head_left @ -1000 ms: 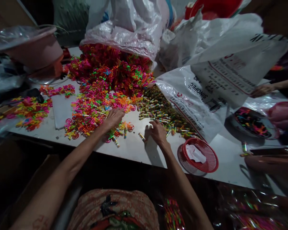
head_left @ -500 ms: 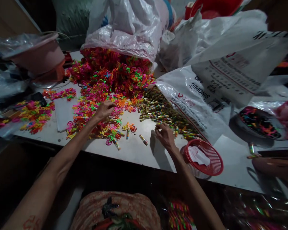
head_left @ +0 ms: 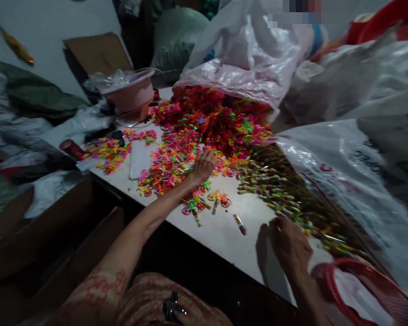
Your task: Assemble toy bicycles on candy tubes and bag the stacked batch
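Observation:
My left hand (head_left: 204, 166) lies over a spread heap of small bright plastic toy pieces (head_left: 172, 156), its fingers apart and reaching among them. My right hand (head_left: 290, 244) is just above the white table, at the near edge of a pile of small patterned tubes (head_left: 272, 181). Its fingers are curled in, and whatever they hold is hidden. Between the hands lies a single tube (head_left: 240, 224) with a clear end. To its left, tubes and orange and pink bicycle-shaped pieces (head_left: 220, 198) lie together.
A large white sack (head_left: 238, 54) spills toy pieces at the back. At right are a printed plastic sack (head_left: 326, 163) and a red basket (head_left: 340, 290) with white paper. A pink basin (head_left: 131, 95) stands back left; open cardboard boxes (head_left: 51, 226) lie below the table's left edge.
The view has swung left, showing more boxes and bags there. My left hand has gone from bent fingers to reaching over the toy pieces. My right hand stays curled beside the tubes.

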The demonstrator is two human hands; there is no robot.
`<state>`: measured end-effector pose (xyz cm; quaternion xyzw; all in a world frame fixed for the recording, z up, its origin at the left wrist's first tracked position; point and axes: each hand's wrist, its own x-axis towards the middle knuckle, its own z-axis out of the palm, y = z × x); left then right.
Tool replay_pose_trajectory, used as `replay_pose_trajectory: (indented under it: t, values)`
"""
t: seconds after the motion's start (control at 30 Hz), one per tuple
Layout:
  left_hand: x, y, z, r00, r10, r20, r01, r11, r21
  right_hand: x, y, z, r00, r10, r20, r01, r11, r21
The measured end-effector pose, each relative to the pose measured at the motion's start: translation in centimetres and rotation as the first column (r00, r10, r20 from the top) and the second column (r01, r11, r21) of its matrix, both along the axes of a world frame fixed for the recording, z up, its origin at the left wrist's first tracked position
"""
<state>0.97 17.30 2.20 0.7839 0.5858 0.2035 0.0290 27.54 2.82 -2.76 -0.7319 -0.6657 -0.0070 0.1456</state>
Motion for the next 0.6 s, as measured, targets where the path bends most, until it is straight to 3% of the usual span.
replay_pose_trajectory:
  t: [0.1,0.2,0.3,0.37,0.43,0.5,0.53,0.6]
  values:
    - [0.7,-0.6,1.3,0.994,0.063,0.086,-0.072,0.991,0.109,-0.5,0.2,-1.0,0.980,-0.030,-0.197,0.063,0.985,0.162]
    - [1.1,-1.5,1.8,0.970,0.104,0.220,-0.131,0.985,0.113,-1.6,0.5,-1.2,0.941,0.064,-0.331,0.009,0.976,0.216]
    - [1.1,-2.1,1.7,0.870,0.094,0.484,-0.154,0.984,0.087,-2.4,0.5,-1.0,0.868,0.135,-0.478,-0.033,0.976,0.214]
    - [0.9,-2.2,1.6,0.661,0.143,0.737,-0.171,0.985,-0.038,-2.7,0.3,-0.5,0.788,0.132,-0.601,-0.004,0.978,0.209]
    - [0.9,-2.6,1.5,0.346,0.238,0.908,-0.124,0.971,-0.207,-3.2,-0.1,0.4,0.669,0.089,-0.738,0.046,0.986,0.160]
    - [1.1,-3.5,1.4,0.061,0.323,0.945,0.017,0.946,-0.324,-3.7,-0.4,1.5,0.491,0.015,-0.871,0.074,0.996,0.058]
    - [1.3,-4.2,1.3,-0.045,0.367,0.929,0.111,0.926,-0.360,-4.1,-0.5,2.2,0.389,-0.025,-0.921,0.081,0.997,0.007]
    - [1.9,-6.0,0.9,-0.171,0.479,0.861,0.280,0.861,-0.424,-4.9,-0.6,3.3,0.198,-0.083,-0.977,0.085,0.994,-0.067]
